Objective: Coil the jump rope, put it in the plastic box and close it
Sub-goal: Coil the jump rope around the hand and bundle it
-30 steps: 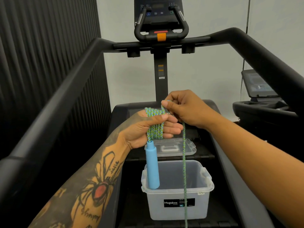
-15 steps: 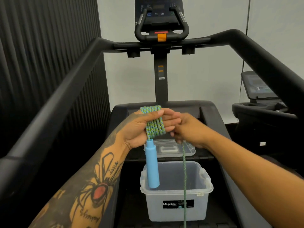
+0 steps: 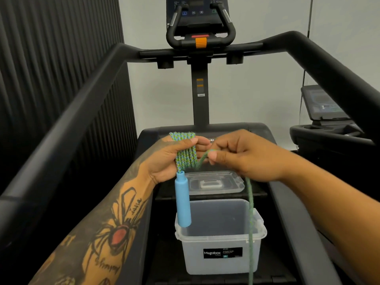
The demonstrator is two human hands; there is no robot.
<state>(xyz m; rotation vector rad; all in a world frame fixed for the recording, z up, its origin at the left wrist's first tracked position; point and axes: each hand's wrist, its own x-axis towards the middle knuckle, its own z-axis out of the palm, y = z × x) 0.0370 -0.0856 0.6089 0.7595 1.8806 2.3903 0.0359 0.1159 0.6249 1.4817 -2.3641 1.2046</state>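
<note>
Risen from below, the right hand (image 3: 242,159) now pinches the loose strand (image 3: 250,212) at finger height.
Left hand (image 3: 166,161) grips the jump rope (image 3: 186,155) in upright windings, blue handle (image 3: 182,202) hanging straight down; the strand drops past the open plastic box (image 3: 222,262), lid (image 3: 216,183) behind.

Place: a gym or fitness room is showing here.
Main machine: a treadmill (image 3: 261,130) is filling the view, its black handrails (image 3: 72,120) running up both sides to a crossbar.
Console: a screen panel (image 3: 200,9) with buttons and looped grips is rising on a central post, an orange safety clip (image 3: 201,42) sitting just below it.
Neighbour: a second exercise machine (image 3: 329,134) with its own display is standing at the right.
Walls: dark ribbed panelling (image 3: 51,48) is lining the left; a plain pale wall (image 3: 246,89) is running behind.
Gear: a jump rope (image 3: 186,153) with a blue handle (image 3: 182,200) is being held above the treadmill.
</note>
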